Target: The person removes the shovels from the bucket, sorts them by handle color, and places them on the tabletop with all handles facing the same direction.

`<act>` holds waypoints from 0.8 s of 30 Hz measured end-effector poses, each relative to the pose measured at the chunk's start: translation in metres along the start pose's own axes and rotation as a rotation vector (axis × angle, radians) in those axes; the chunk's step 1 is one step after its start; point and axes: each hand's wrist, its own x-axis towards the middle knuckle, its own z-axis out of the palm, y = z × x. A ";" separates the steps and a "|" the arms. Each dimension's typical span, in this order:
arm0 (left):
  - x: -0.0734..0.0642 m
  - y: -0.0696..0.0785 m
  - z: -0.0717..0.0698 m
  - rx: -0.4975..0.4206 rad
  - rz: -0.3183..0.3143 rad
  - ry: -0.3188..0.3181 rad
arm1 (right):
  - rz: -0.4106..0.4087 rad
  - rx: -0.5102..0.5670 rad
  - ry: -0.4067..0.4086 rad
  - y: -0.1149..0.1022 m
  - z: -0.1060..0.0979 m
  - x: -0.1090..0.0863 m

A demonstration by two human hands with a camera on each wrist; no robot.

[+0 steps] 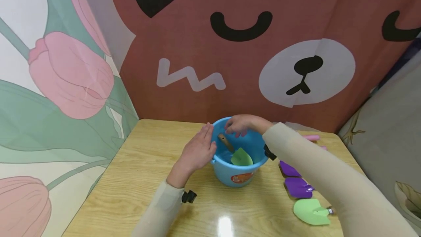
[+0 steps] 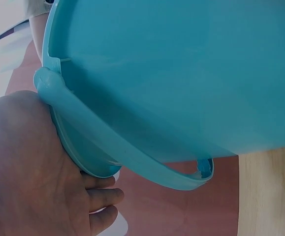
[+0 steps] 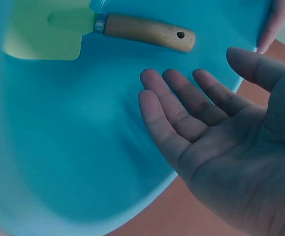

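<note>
A light blue bucket (image 1: 230, 173) stands on the table, an orange label on its front. Inside it lies a green toy shovel (image 1: 242, 157), its wooden handle (image 3: 147, 32) leaning toward the far wall of the bucket. My left hand (image 1: 198, 149) rests against the bucket's left rim with fingers straight; in the left wrist view the blue bucket handle (image 2: 112, 140) hangs down beside the palm. Over the bucket's far opening is my right hand (image 1: 245, 123). Its relaxed fingers (image 3: 154, 110) are apart from the shovel handle and hold nothing.
Right of the bucket, two purple shovel blades (image 1: 298, 187) and another green shovel (image 1: 311, 211) lie on the wooden table (image 1: 158, 153). Pink handles (image 1: 311, 138) show behind the right sleeve. A curtain with a bear's face (image 1: 184, 105) hangs along the table's back edge.
</note>
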 end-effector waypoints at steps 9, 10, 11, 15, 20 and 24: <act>0.001 0.003 0.003 -0.001 0.004 0.004 | 0.041 0.014 -0.040 -0.002 0.001 0.006; 0.002 0.004 0.003 -0.002 0.006 0.003 | 0.044 0.012 -0.045 -0.002 0.001 0.006; 0.002 0.005 0.003 0.000 0.007 0.002 | 0.052 0.017 -0.048 -0.002 0.002 0.007; 0.002 0.007 0.003 -0.007 0.009 -0.003 | 0.062 0.021 -0.071 -0.002 0.004 0.009; 0.003 0.011 0.004 -0.006 0.007 -0.008 | 0.081 0.042 -0.091 -0.002 0.005 0.012; 0.003 0.012 0.004 -0.007 0.000 -0.013 | 0.098 0.067 -0.094 -0.003 0.007 0.013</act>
